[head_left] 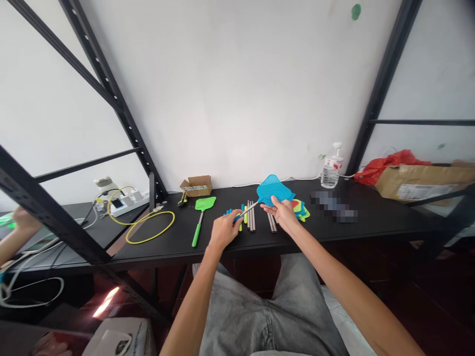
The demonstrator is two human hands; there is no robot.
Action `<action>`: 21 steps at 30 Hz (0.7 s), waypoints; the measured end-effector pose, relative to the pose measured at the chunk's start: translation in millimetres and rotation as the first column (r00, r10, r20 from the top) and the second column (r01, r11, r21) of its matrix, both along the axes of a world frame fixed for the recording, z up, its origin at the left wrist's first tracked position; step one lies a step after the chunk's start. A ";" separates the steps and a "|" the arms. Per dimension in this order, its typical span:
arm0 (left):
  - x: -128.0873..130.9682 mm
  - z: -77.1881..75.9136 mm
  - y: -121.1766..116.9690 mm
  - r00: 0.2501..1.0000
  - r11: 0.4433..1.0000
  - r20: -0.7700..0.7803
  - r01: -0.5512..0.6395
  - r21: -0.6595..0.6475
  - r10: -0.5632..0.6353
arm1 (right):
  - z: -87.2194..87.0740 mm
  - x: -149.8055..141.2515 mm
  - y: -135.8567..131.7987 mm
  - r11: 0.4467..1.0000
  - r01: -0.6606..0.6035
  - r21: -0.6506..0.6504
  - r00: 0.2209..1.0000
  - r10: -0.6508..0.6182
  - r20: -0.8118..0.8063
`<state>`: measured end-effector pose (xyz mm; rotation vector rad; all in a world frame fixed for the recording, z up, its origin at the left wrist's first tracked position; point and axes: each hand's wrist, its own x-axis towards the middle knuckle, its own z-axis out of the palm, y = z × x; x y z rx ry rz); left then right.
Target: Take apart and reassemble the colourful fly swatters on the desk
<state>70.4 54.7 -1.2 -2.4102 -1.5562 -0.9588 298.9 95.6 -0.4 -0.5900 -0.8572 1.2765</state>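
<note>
A blue fly swatter is between my two hands above the black table. My left hand [222,231] is closed around its handle end, where a bit of blue shows between the fingers. With my right hand [285,215] I pinch the base of the blue mesh head [273,187], and a thin metal rod [251,207] joins the two ends. Below lie several loose metal rods [253,221] and blue and yellow handles [245,214], partly hidden by my left hand. Loose swatter heads [303,213] in yellow, blue and red lie beyond my right wrist.
A whole green fly swatter [197,234] lies to the left. Behind it stands an open small cardboard box [197,187]. A yellow cable [150,242] loops near a power strip [129,203]. Rightward are a water bottle [331,168] and a large carton [423,185]. Another person's hand [25,220] shows far left.
</note>
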 end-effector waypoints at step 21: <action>-27.3 17.4 2.4 0.778 0.770 -0.019 -0.625 -0.128 0.628 | -19.9 54.8 -21.3 0.926 0.317 0.206 0.817 -0.377 0.436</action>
